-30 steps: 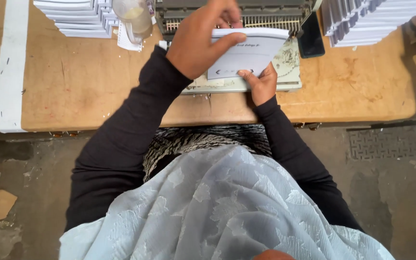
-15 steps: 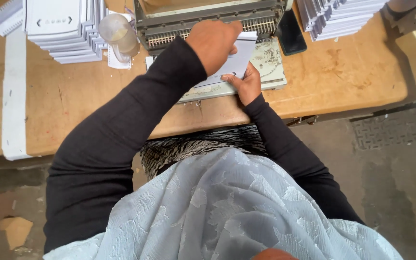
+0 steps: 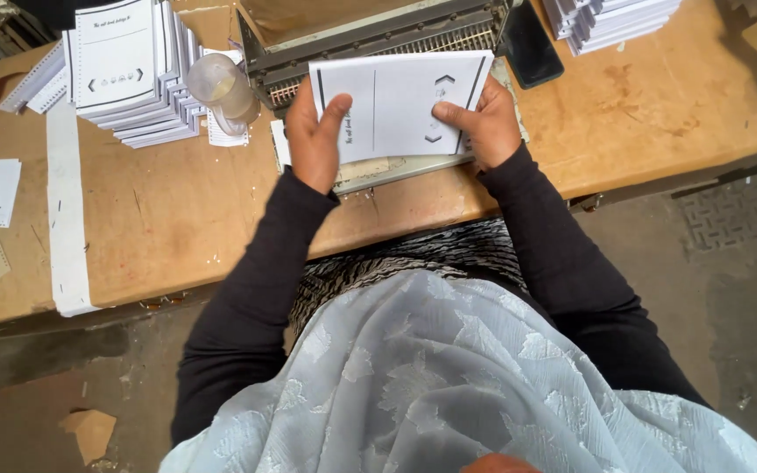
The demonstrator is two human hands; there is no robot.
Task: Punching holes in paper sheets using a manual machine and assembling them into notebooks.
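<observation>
Both hands, left hand and right hand, clamp a white printed sheet bundle at the grey comb-punch machine; punched white booklets are stacked at ten o'clock, unpunched white sheets wait at one o'clock.

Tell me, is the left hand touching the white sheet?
Touching. The head view shows the left hand gripping the white sheet at its left edge, thumb on top.

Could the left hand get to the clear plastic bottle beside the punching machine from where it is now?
Probably yes. The bottle stands just to the outer side of the left hand, with only bare table between them. But that hand grips the white sheets together with the right hand and would have to let go first.
</observation>
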